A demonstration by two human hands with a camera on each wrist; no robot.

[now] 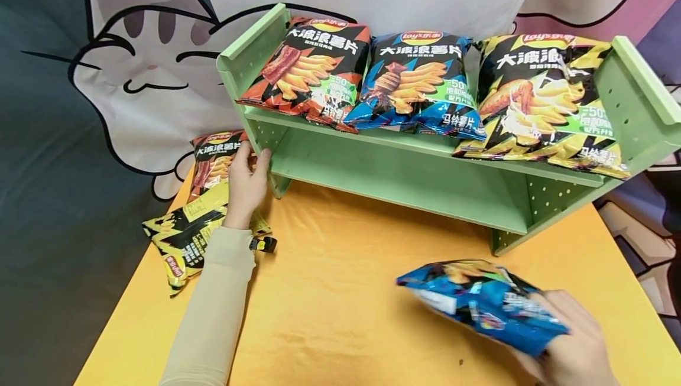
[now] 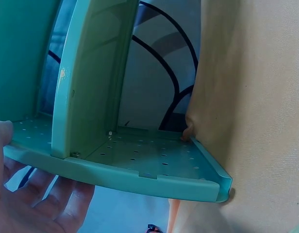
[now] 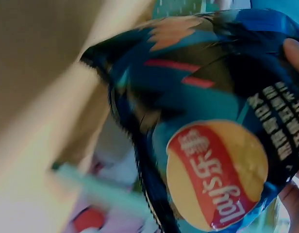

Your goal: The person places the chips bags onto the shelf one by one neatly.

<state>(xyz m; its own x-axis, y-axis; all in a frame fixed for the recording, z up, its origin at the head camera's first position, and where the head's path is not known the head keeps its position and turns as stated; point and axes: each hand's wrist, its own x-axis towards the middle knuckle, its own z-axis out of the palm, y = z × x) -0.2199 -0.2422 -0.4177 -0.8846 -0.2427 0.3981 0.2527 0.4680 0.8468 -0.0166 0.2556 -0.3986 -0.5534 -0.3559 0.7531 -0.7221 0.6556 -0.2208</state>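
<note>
right hand [image 3: 295, 199] | grips blue bag [image 3: 198, 102] | lay's logo [image 3: 217, 174] sideways | blurred green strip [image 3: 98, 188]

Tabletop [image 1: 319, 303]: orange-yellow
Cartoon cat [image 1: 154, 75]: smiling, printed behind the tabletop
Dark backdrop [image 1: 58, 244]: left of the tabletop
Speck [image 1: 460, 362]: dark, on the tabletop

The right hand [image 1: 577, 339] grips a tilted blue chip bag [image 1: 481, 303] in front of the upright green shelf [image 1: 393, 182], whose side the left hand [image 1: 247, 188] holds.
</note>
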